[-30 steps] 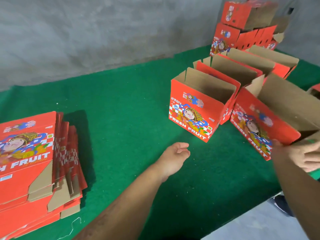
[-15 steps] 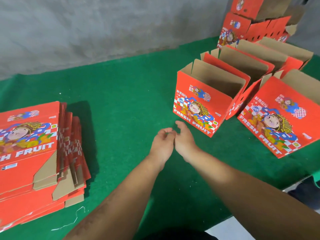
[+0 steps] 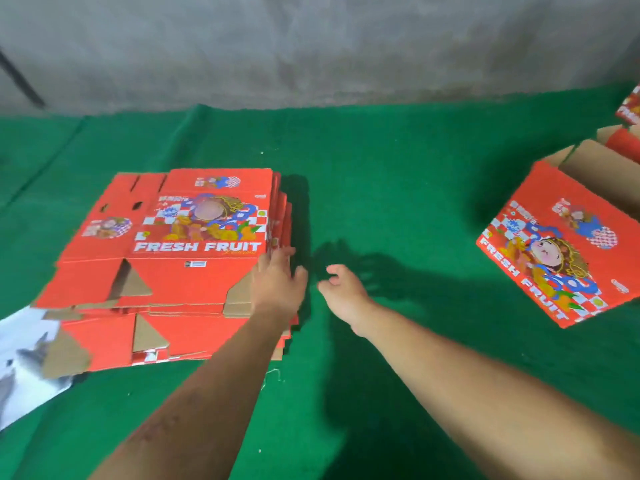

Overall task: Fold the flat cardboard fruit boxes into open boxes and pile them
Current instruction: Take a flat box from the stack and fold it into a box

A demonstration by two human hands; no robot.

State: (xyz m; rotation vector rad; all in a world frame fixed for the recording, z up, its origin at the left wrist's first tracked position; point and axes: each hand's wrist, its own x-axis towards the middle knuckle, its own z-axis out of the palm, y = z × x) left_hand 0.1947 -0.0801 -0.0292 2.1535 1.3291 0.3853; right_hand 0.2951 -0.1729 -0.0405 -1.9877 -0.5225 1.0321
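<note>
A stack of flat red cardboard fruit boxes [image 3: 173,258], printed with a cartoon figure and the words FRESH FRUIT, lies on the left half of the green-felt-covered desk [image 3: 398,188]. The sheets are piled unevenly, their right edges stepped and brown flap corners showing along the near side. The left hand [image 3: 277,285] lies over the stack's right near corner, palm down, its fingers [image 3: 282,252] stretched out flat with the tips resting on the top sheet beside the printed lettering; the thumb sits off the right edge of the pile. Nothing is pinched or curled round: the hand merely rests on the cardboard. The right hand [image 3: 341,289] hangs just beside the stack's right edge, above the bare felt, apart from the cardboard, its fingers loosely bent and holding nothing. Its shadow falls on the felt behind it.

Well apart, at the right side of the desk, stands a folded open red cardboard box [image 3: 561,251], tilted in the view with its printed face toward the camera and its brown inside open on top. More red boxes [image 3: 627,133] are partly cut off at the right edge behind it. A white printed sheet [image 3: 24,358] pokes out from under the stack's near left corner. A grey concrete wall [image 3: 311,46] rises behind the desk.
</note>
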